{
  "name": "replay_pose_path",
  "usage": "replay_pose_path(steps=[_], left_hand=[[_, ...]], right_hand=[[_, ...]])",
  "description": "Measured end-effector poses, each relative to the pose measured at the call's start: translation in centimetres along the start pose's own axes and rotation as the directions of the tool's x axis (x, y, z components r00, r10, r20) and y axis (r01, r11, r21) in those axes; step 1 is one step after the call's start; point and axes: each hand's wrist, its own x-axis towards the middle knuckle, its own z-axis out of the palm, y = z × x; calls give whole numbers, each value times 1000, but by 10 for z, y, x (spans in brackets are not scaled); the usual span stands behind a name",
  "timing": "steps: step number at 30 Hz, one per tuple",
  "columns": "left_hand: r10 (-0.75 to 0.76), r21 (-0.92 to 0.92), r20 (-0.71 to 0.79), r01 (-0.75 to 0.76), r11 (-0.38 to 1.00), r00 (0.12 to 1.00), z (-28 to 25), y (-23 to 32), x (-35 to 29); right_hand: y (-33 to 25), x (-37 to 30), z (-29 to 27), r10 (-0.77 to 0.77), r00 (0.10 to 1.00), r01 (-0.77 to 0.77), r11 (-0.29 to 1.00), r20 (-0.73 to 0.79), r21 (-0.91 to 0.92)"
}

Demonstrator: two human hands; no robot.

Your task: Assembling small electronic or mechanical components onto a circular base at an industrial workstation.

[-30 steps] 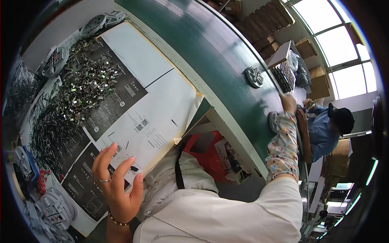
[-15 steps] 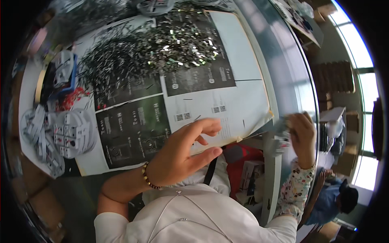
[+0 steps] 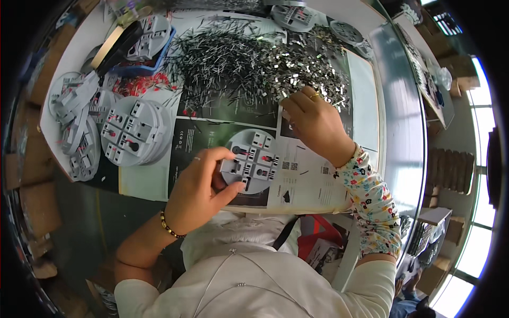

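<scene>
A round grey plastic fixture (image 3: 260, 177) with white blocks and small black and red parts lies in front of me on the printed sheets. My left hand (image 3: 201, 183) grips its left edge, thumb at the near side and index finger on the rim. My right hand (image 3: 318, 122) reaches over a pile of small shiny metal pieces (image 3: 302, 66), its fingers pinched together at the pile's near edge. Whatever those fingertips hold is hidden. Beside the metal pieces spreads a heap of thin black pin-like parts (image 3: 217, 58).
A stack of similar round fixtures (image 3: 135, 132) stands at left, near more grey pieces (image 3: 79, 127). Behind are red parts (image 3: 143, 84), a blue tray (image 3: 154, 66) and a tape roll (image 3: 114, 45). Further fixtures (image 3: 294, 17) sit at the far edge. A glossy surface (image 3: 397, 95) runs along the right.
My right hand has come from the far right, where a blurred grey fixture was by it, to the metal pieces. My left hand, empty before, now grips a fixture. The view has shifted.
</scene>
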Motion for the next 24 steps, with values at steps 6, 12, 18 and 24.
replay_pose_path(steps=[6, 12, 18, 24], left_hand=[[60, 572, 223, -181, 800, 973, -19, 17, 15], [309, 584, 250, -397, 708, 918, 4, 12, 33], [493, 306, 234, -545, 780, 838, 19, -13, 49], [418, 232, 300, -490, 840, 858, 23, -10, 56]], right_hand=[[8, 12, -3, 83, 997, -82, 993, -4, 88], [-9, 12, -31, 341, 940, -325, 903, -7, 280], [-80, -53, -69, 66, 989, -118, 899, 135, 421], [-110, -76, -59, 5, 988, -52, 950, 152, 308]])
